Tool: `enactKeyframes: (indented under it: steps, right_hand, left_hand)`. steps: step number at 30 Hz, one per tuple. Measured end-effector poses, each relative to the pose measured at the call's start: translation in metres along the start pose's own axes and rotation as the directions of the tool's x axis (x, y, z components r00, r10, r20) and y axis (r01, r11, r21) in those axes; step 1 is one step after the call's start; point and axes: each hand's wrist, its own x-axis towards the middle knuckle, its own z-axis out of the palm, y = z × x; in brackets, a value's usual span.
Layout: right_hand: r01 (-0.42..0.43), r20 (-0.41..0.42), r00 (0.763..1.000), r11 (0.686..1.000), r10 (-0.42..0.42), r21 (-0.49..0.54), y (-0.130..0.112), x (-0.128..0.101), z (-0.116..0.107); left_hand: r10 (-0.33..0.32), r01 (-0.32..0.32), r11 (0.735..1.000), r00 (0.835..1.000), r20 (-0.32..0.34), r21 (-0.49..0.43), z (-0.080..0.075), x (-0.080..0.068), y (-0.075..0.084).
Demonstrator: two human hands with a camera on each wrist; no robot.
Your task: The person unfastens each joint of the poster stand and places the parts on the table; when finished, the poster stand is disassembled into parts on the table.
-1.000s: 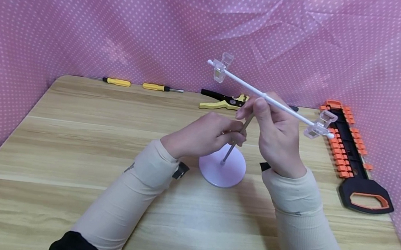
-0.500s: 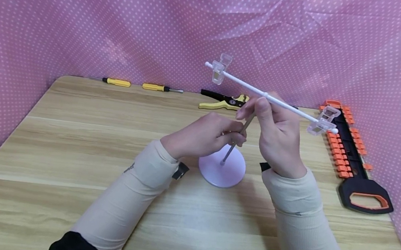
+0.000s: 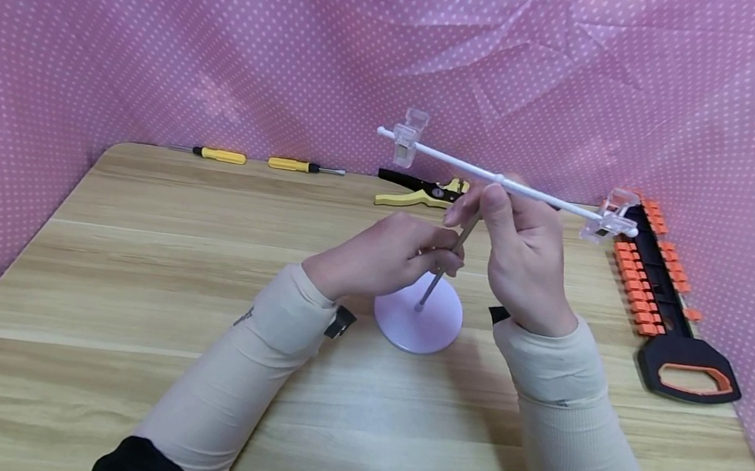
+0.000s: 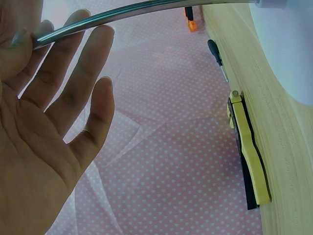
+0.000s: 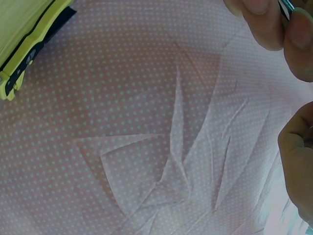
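I have the small display stand mid-worktop: its round pale base [image 3: 418, 319] sits flat on the wood and the thin metal rod [image 3: 442, 270] leans up from it. My left hand [image 3: 385, 256] has its thumb and first fingers pinched on that rod part-way up — the left wrist view shows the other fingers [image 4: 85, 85] spread straight beside it. My right hand [image 3: 522, 256] is curled with its fingertips pinching the hub where the rod meets the white crossbar [image 3: 505, 182], which carries a clear clip near each end [image 3: 408, 136] [image 3: 609, 214] and sits slightly tilted, its right end lower. I judge the step in hand to be seating or turning the crossbar on top of the rod; the next move calls for keeping the rod steady with the left while the right works the joint gently, since the bar is long and light. Along the far edge lie two yellow screwdrivers [image 3: 220, 155] and yellow pliers [image 3: 421, 191]; a black-and-orange saw [image 3: 664, 299] lies by the right edge
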Motion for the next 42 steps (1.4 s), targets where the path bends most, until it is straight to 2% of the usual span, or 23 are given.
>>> enactKeyframes:
  steps: [16,26,42]
  right_hand:
    - [0.003,0.004,1.000,1.000,-0.003,0.001,-0.0016,0.0001,-0.0002]
    - [-0.003,0.015,1.000,1.000,0.003,0.005,-0.0017,-0.0011,-0.0005]
    - [-0.005,0.015,1.000,0.999,0.004,0.038,-0.0003,0.0002,-0.0009]
  left_hand:
    - [0.006,-0.006,1.000,1.000,-0.001,0.017,-0.0009,0.0001,-0.0001]
    - [-0.014,0.014,1.000,1.000,0.008,0.004,-0.0007,-0.0003,0.0001]
    - [-0.010,0.010,1.000,1.000,0.003,-0.011,-0.0011,0.0004,0.0000]
